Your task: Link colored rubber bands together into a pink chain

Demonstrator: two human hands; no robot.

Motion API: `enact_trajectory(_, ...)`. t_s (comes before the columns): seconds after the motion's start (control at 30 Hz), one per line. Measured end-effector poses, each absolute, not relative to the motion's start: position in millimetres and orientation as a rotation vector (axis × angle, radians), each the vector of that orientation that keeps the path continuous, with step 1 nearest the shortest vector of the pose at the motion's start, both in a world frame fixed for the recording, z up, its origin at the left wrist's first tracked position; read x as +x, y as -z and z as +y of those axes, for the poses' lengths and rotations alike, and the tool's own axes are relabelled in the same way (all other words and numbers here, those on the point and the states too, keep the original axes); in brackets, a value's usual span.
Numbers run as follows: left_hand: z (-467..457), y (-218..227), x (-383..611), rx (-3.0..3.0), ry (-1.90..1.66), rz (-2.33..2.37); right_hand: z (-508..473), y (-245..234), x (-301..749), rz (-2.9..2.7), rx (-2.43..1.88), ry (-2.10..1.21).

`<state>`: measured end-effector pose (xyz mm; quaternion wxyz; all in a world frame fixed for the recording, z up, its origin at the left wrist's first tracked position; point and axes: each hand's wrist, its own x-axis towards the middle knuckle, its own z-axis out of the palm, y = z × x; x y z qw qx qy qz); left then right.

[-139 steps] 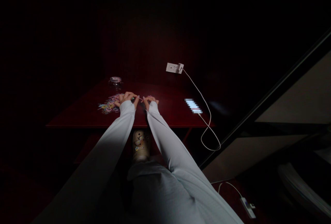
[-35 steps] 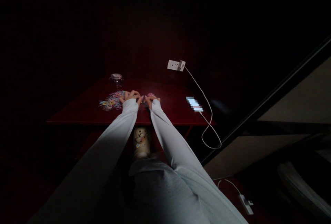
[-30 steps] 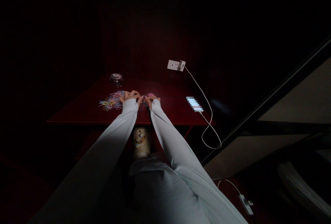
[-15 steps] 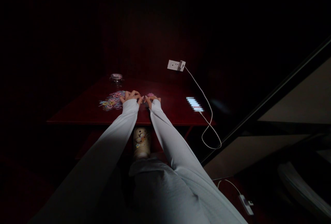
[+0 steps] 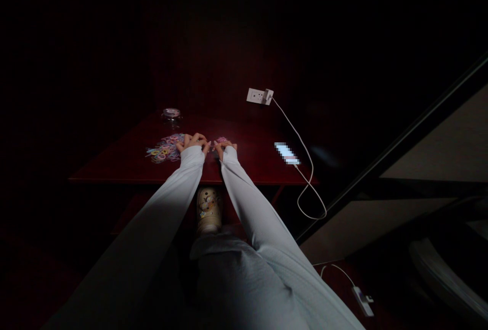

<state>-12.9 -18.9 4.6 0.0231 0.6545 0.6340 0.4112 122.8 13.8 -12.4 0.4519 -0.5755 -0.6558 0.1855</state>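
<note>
A loose pile of colourful elastic hair ties point(image 5: 163, 149) lies on the dark red table point(image 5: 251, 165). My left hand point(image 5: 193, 142) rests at the pile's right side, thumb and finger pinched toward the middle. Facing it, my right hand point(image 5: 226, 147) is pinched too, just in front of a small pink cluster of hair ties point(image 5: 221, 140). What looks like one thin hair tie spans the small gap between both sets of fingertips; its shape is hard to make out. Behind the pile stands a clear jar point(image 5: 172, 116) with a pinkish lid.
To the right lies a phone point(image 5: 287, 153) with a lit, blurred-out screen. Its white cable point(image 5: 305, 148) runs to a wall socket point(image 5: 255, 96) and loops past the table edge. A shoe point(image 5: 209, 204) shows below the table, and a power strip point(image 5: 363, 301) lies lower right.
My fingertips have shifted very slightly, and the thin strand between them shows a little more. Pile, jar and phone stay in place.
</note>
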Motion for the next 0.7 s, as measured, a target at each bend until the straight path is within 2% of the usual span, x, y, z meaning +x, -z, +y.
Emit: enact_trajectory(0.7,-13.1,0.6,-14.8,2.076,-1.270,1.931,19.1,16.0,125.0,-1.597,-1.360,-0.493)
